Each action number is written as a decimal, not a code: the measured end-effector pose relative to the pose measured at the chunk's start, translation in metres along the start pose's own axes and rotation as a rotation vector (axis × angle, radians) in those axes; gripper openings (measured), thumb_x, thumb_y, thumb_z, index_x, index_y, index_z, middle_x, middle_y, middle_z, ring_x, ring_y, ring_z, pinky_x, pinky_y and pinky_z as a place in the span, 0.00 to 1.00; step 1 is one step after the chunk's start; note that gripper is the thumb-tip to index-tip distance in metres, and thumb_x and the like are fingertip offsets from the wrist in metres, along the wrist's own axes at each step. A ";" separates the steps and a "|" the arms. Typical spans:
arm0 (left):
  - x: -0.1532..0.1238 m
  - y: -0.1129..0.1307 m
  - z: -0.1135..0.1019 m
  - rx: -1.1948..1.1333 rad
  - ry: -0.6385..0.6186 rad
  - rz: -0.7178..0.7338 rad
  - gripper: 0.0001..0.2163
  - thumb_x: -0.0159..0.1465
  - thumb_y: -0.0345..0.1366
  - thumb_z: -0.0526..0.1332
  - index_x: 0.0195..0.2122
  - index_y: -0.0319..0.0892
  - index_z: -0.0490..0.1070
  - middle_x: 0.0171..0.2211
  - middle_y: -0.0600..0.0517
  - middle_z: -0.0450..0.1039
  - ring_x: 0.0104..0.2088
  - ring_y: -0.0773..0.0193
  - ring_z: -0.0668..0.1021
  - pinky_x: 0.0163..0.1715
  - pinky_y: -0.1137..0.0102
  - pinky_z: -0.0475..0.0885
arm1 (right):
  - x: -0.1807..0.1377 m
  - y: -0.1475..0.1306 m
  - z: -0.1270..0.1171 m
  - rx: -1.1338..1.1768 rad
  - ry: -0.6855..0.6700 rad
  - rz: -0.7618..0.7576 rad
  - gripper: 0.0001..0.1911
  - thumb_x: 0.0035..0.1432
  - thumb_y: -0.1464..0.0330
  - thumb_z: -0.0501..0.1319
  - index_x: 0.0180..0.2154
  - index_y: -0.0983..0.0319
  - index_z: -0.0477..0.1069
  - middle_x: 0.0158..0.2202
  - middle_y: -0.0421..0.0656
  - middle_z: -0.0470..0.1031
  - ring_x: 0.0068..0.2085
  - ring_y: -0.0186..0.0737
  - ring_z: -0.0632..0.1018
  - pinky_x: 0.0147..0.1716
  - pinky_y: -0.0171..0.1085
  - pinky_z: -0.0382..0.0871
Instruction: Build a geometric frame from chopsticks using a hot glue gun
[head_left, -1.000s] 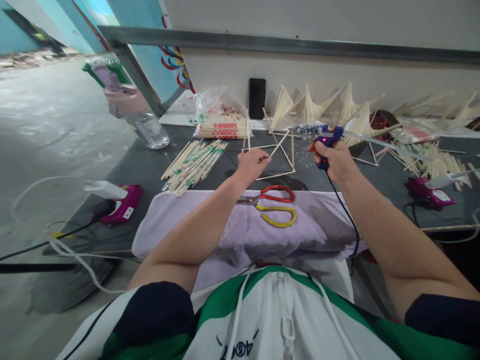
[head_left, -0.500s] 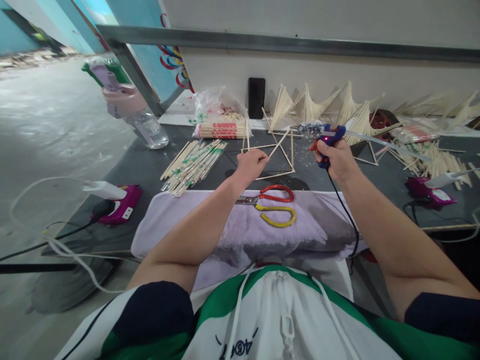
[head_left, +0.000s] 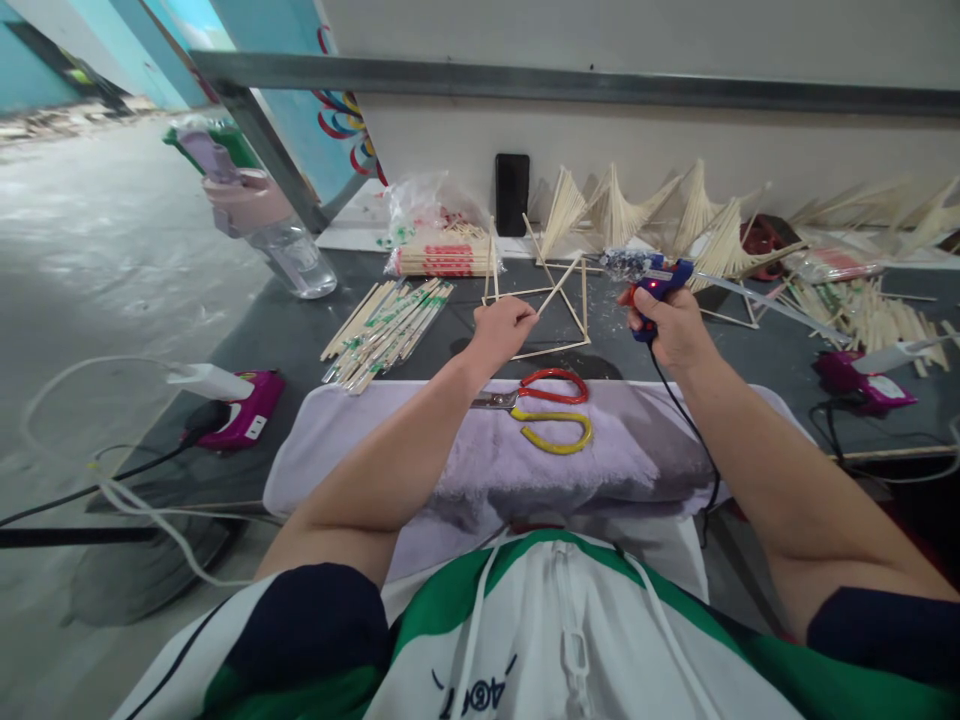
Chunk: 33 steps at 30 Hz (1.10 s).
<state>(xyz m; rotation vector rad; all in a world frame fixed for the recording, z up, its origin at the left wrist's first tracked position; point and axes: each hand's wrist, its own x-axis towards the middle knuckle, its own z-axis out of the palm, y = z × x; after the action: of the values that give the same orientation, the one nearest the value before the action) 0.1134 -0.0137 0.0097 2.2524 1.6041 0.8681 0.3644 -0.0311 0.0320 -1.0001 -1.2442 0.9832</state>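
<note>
My left hand (head_left: 504, 330) is closed in a pinch on a thin wooden stick (head_left: 559, 285) that slants up from a frame of sticks (head_left: 556, 300) standing on the dark table (head_left: 300, 330). My right hand (head_left: 675, 325) is wrapped round a blue glue gun (head_left: 654, 280) with a red light on. Its glue-crusted nozzle points left toward the top of the slanted stick, a short gap away. A clear glue rod sticks out behind the gun to the right.
Red and yellow scissors (head_left: 547, 405) lie on a lilac towel (head_left: 480, 460) in front of me. Loose chopsticks (head_left: 390, 325), a bagged bundle (head_left: 442, 255), a phone (head_left: 512, 195), finished stick fans (head_left: 637, 215), a bottle (head_left: 281, 235) and two magenta glue guns (head_left: 240, 410) (head_left: 862, 370) surround the frame.
My right hand with the glue gun has drifted slightly left and closer to the stick frame. The left hand holds the stick as before.
</note>
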 end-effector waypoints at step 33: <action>-0.003 -0.005 0.002 -0.056 0.011 0.070 0.07 0.66 0.36 0.58 0.38 0.45 0.77 0.40 0.50 0.80 0.43 0.62 0.78 0.46 0.68 0.70 | 0.017 0.050 -0.075 0.139 0.012 0.811 0.08 0.62 0.64 0.62 0.31 0.61 0.71 0.29 0.49 0.79 0.24 0.38 0.77 0.22 0.39 0.77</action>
<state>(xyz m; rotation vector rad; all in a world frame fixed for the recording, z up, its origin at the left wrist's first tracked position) 0.1100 -0.0141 0.0048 2.2810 1.4940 0.9333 0.4387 -0.0057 -0.0154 -1.4303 -0.7277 1.6490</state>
